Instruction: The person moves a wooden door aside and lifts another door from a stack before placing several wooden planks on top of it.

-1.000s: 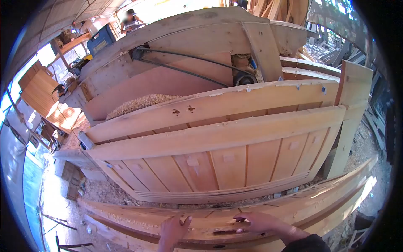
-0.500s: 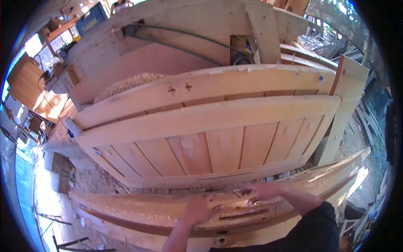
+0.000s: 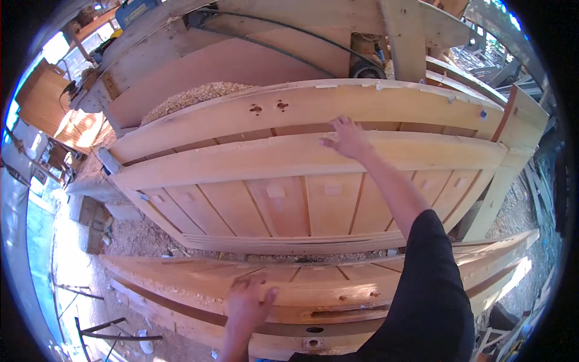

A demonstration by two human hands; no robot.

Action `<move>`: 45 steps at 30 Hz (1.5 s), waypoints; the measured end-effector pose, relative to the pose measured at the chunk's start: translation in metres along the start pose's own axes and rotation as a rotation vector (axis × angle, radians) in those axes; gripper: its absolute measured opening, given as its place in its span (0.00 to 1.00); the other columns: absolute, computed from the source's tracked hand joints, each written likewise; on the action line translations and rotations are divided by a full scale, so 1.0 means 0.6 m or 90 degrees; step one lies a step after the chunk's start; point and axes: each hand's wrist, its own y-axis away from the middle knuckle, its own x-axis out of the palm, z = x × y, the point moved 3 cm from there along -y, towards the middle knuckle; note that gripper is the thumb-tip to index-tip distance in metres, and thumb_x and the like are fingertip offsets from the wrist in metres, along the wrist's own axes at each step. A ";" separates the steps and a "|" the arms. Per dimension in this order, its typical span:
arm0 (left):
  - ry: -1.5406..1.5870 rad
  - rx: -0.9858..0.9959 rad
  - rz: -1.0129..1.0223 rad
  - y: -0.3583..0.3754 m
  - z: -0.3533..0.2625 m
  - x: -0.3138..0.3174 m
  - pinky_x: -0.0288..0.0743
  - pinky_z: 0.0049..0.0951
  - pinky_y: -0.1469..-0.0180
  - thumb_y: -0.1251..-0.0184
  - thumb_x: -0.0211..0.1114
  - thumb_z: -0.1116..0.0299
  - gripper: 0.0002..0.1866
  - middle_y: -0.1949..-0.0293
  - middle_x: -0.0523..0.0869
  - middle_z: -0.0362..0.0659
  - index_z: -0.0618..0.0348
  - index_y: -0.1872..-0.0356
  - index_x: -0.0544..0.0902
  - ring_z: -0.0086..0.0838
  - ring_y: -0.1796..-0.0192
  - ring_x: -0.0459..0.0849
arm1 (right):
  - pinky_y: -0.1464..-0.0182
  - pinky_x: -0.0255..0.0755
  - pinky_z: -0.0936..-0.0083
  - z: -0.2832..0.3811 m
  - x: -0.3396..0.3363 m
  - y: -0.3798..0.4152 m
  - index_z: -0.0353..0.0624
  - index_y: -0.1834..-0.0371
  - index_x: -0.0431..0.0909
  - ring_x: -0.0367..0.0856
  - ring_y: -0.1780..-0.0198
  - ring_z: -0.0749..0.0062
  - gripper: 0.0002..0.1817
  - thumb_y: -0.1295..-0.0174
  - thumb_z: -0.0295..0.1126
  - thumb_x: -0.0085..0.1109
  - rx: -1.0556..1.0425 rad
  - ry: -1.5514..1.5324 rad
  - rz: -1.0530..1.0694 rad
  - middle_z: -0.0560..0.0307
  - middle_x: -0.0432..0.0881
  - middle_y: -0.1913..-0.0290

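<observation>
Wood shavings (image 3: 196,99): heaped behind rear panel (image 3: 434,102), upper left.
Blue case (image 3: 136,13): cut off at top edge, contents hidden; any markings too small to read.
Front panel (image 3: 283,158): standing just before rear panel.
Right hand (image 3: 348,142): open, fingers slightly curled, at front panel's top edge; touching or not, cannot tell.
Left hand (image 3: 248,303): open, thumb spread, over lower panel (image 3: 181,281); contact unclear.

The right hand (image 3: 351,142) is stretched well ahead and to the right of the left hand (image 3: 248,308), fingers loosely parted, thumb apart on its left side. Behind it, the bare right forearm (image 3: 395,187) slants back into a dark sleeve (image 3: 434,283). The left hand shows its back, fingers bent forward, thumb splayed rightward.
</observation>
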 end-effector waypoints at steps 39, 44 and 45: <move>-0.012 -0.208 -0.036 0.022 0.046 -0.002 0.79 0.44 0.62 0.30 0.60 0.50 0.18 0.69 0.88 0.45 0.55 0.63 0.84 0.43 0.63 0.87 | 0.43 0.71 0.47 -0.062 0.087 -0.032 0.36 0.56 0.84 0.82 0.50 0.38 0.35 0.29 0.60 0.39 0.122 0.049 -0.105 0.33 0.84 0.57; -0.018 -0.186 -0.081 0.027 0.053 0.009 0.79 0.46 0.63 0.29 0.58 0.49 0.20 0.74 0.86 0.47 0.56 0.67 0.82 0.46 0.66 0.86 | 0.43 0.71 0.48 -0.062 0.080 -0.033 0.35 0.54 0.84 0.81 0.49 0.38 0.37 0.28 0.61 0.38 0.140 0.074 -0.070 0.32 0.84 0.56; -0.017 -0.183 -0.082 0.027 0.052 0.004 0.79 0.47 0.63 0.29 0.58 0.48 0.20 0.75 0.86 0.47 0.56 0.67 0.82 0.46 0.67 0.86 | 0.41 0.71 0.50 -0.069 0.080 -0.035 0.34 0.51 0.83 0.80 0.46 0.39 0.37 0.28 0.61 0.38 0.131 0.026 -0.087 0.33 0.83 0.53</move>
